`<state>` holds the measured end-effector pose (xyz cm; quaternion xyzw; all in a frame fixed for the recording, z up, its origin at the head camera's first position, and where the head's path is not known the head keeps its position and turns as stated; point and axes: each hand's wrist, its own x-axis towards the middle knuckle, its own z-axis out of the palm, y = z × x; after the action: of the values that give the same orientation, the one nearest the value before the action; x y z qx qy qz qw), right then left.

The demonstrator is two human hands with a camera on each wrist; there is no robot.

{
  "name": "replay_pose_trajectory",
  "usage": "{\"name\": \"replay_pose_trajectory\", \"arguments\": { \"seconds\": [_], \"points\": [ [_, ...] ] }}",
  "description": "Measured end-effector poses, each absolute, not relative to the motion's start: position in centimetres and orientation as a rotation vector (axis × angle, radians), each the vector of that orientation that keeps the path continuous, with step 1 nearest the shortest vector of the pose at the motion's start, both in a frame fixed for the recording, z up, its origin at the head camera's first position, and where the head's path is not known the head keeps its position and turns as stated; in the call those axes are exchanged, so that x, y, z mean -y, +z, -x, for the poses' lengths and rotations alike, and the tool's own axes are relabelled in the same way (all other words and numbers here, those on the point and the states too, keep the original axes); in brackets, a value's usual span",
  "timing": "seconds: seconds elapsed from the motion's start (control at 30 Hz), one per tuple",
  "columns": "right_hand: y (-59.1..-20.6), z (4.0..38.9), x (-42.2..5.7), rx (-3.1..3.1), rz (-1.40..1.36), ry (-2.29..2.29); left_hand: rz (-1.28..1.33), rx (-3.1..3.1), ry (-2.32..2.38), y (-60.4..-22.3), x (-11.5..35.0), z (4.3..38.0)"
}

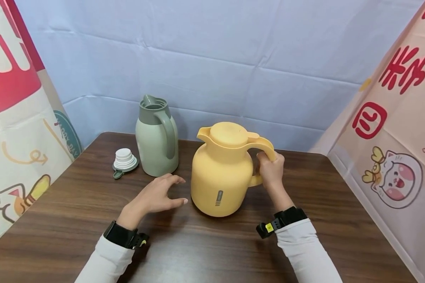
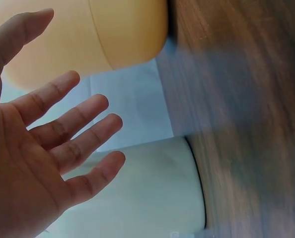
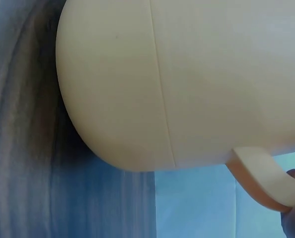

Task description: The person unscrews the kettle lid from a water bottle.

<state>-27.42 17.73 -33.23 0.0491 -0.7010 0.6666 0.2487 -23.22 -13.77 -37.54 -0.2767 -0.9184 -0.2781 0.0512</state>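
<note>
A yellow thermos jug point(image 1: 222, 177) with its lid on stands in the middle of the table, spout toward the left. My right hand point(image 1: 272, 169) grips its handle, fingers wrapped round the upper part; the right wrist view shows the jug's side point(image 3: 187, 89) and lower handle point(image 3: 266, 178) close up. Between the yellow jug and a pale green thermos jug point(image 1: 152, 145), my left hand point(image 1: 157, 194) hovers with fingers spread and holds nothing. The left wrist view shows its bare palm point(image 2: 28, 168). The green jug has an uncovered mouth.
A white stepped stopper point(image 1: 124, 159) with a green rim and tab lies left of the green jug. Dark wood table point(image 1: 198, 251) runs under everything. A pale blue cloth point(image 1: 212, 59) hangs behind, with printed cloths on both sides.
</note>
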Motion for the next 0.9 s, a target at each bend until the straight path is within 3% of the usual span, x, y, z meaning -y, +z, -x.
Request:
{"name": "replay_pose_trajectory", "arguments": {
  "seconds": [0.9],
  "points": [
    [-33.6, 25.1, -18.0, 1.938, -0.119, 1.754, 0.866, 2.665, -0.844, -34.4, 14.5, 23.5]
  ]
}}
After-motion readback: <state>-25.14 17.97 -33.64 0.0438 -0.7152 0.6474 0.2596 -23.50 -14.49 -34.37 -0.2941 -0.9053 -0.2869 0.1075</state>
